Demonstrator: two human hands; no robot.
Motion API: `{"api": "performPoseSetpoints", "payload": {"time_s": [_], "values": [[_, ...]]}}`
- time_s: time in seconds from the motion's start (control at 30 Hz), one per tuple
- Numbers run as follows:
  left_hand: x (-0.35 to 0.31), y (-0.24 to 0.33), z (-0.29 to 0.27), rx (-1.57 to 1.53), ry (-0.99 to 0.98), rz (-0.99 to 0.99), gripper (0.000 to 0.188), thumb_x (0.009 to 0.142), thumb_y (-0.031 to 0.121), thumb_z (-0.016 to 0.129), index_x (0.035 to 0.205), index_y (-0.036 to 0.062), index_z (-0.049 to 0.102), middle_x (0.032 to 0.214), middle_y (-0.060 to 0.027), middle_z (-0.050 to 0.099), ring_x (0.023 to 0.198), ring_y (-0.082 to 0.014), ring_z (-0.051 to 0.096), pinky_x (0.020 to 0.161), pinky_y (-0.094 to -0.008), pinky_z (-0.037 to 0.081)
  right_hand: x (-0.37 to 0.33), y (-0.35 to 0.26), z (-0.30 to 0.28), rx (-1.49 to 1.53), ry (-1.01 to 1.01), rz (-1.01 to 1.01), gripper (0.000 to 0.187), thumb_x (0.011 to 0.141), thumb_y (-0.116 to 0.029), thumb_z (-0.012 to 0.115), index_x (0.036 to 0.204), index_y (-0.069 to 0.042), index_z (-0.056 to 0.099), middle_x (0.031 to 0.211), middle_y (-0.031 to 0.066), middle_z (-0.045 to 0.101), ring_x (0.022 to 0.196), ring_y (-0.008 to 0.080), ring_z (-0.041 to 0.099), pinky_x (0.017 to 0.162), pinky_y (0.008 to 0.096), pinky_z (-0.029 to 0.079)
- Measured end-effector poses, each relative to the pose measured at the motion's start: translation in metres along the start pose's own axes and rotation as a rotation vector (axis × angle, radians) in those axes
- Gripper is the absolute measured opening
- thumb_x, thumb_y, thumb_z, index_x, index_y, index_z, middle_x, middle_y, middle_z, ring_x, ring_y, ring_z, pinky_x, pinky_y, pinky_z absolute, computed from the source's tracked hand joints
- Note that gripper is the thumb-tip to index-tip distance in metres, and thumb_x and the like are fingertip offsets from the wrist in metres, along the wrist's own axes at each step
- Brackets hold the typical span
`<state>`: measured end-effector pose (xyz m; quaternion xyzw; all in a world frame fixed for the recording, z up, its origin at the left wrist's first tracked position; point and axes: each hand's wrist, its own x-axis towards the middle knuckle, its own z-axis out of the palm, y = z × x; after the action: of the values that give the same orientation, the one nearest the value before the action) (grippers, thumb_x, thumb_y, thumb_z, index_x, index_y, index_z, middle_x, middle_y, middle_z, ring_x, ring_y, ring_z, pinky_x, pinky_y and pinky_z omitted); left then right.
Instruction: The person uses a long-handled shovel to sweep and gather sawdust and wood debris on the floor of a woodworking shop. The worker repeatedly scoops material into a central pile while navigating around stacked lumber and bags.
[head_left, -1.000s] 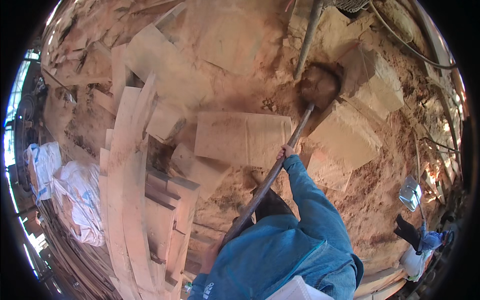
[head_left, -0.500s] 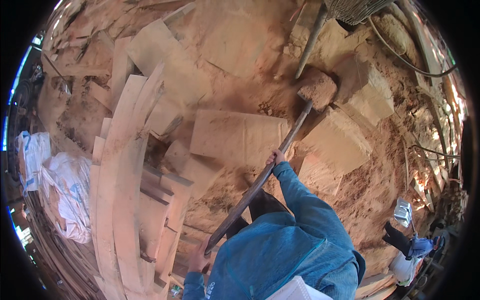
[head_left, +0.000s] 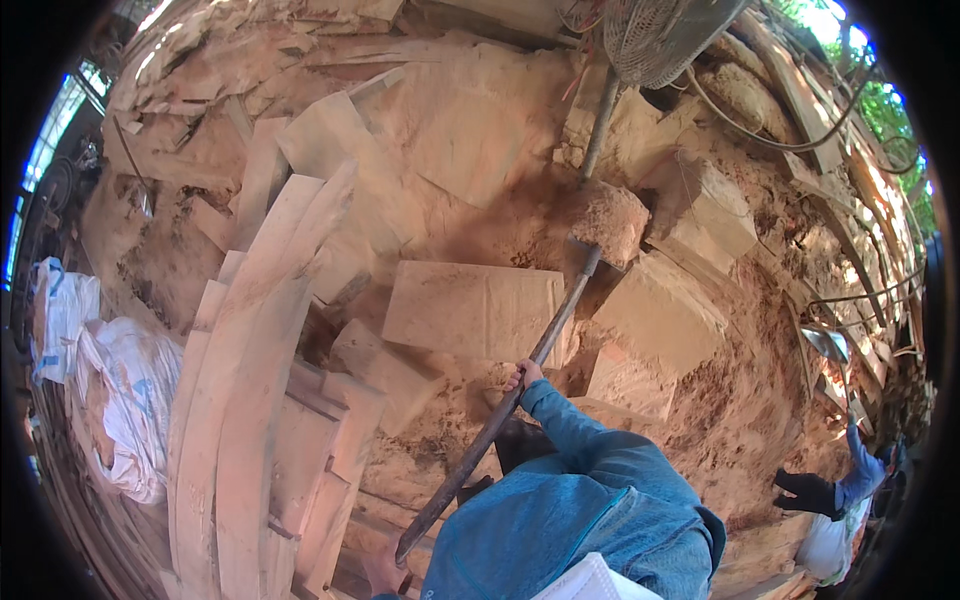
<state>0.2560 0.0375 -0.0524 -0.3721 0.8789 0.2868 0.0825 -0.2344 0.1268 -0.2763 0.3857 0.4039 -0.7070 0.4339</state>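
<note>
Since the frame one second earlier, the long-handled shovel (head_left: 563,312) with a dark, round shaft has brought its heaped load of loose, reddish-brown material (head_left: 610,218) up from shadow into brighter light. I cannot tell from my remote view whether the load is sawdust or soil. It now sits at the far end of the shaft, near a tall, angular, tan wood block (head_left: 705,205) and beyond a broad, rectangular, tan wooden slab (head_left: 470,310). Right grip (head_left: 523,377): fingers wrapped around the mid-shaft. Left grip (head_left: 385,570): closed about the butt end, low in view, with its fingers only partly visible. I judge the step in hand to be lifting a filled shovel. The next move calls for keeping the head level, steering with the right grip and pressing the butt down with the left. Check clearance from the slim grey metal pole (head_left: 600,130): its lower end meets the far rim of the load in my view, and I cannot confirm contact.
</note>
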Motion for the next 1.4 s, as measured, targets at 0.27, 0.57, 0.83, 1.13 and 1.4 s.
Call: {"api": "performPoseSetpoints", "payload": {"time_s": [0.27,0.57,0.83,1.13,1.4], "values": [[-0.107,-0.04,-0.008,-0.225,0.1,0.026,0.042,0.084,0.032,0.068,0.12,0.0108,0.062,0.094,-0.0233,0.064,0.084,-0.0381,0.063,0.076,-0.0496,0.048,-0.082,0.061,-0.007,-0.099,-0.12,-0.076,0.016,0.081,-0.024,0.049,0.072,-0.015,0.039,0.054,0.003,0.032,0.046,0.0208,0.037,0.047,0.039,0.038],[-0.204,-0.12,0.024,0.094,0.151,-0.099,0.054,0.068,0.016,0.072,0.12,0.0249,0.06,0.082,-0.0099,0.064,0.075,-0.034,0.064,0.064,-0.0469,0.049,-0.146,0.133,-0.019,-0.117,-0.156,-0.091,0.015,0.079,-0.022,0.05,0.071,-0.014,0.041,0.054,0.0031,0.034,0.047,0.0215,0.038,0.047,0.0397,0.04],[-0.244,-0.114,0.023,0.117,0.191,-0.211,0.045,0.067,0.016,0.071,0.111,0.0197,0.065,0.079,-0.0069,0.06,0.075,-0.0275,0.063,0.063,-0.0415,0.048,-0.16,0.147,-0.019,-0.301,-0.104,-0.057,0.024,0.081,-0.02,0.053,0.063,-0.013,0.038,0.05,0.0017,0.033,0.043,0.0185,0.035,0.044,0.0342,0.036],[-0.258,-0.09,0.023,0.085,0.175,-0.356,0.049,0.069,0.019,0.072,0.116,0.0259,0.06,0.075,-0.0047,0.059,0.069,-0.0268,0.064,0.058,-0.0396,0.049,-0.172,0.145,0.032,-0.435,-0.157,-0.056,0.019,0.084,-0.021,0.05,0.069,-0.014,0.04,0.057,-0.0005,0.034,0.048,0.016,0.035,0.048,0.0338,0.036],[-0.245,-0.067,0.03,-0.053,0.335,-0.39,0.042,0.072,0.023,0.07,0.114,0.0253,0.063,0.072,-0.0083,0.061,0.067,-0.0295,0.064,0.057,-0.041,0.05,-0.179,0.146,0.132,-0.544,-0.261,-0.08,0.022,0.083,-0.018,0.053,0.067,-0.014,0.039,0.055,-0.0001,0.036,0.047,0.0151,0.037,0.049,0.0327,0.039]]}}
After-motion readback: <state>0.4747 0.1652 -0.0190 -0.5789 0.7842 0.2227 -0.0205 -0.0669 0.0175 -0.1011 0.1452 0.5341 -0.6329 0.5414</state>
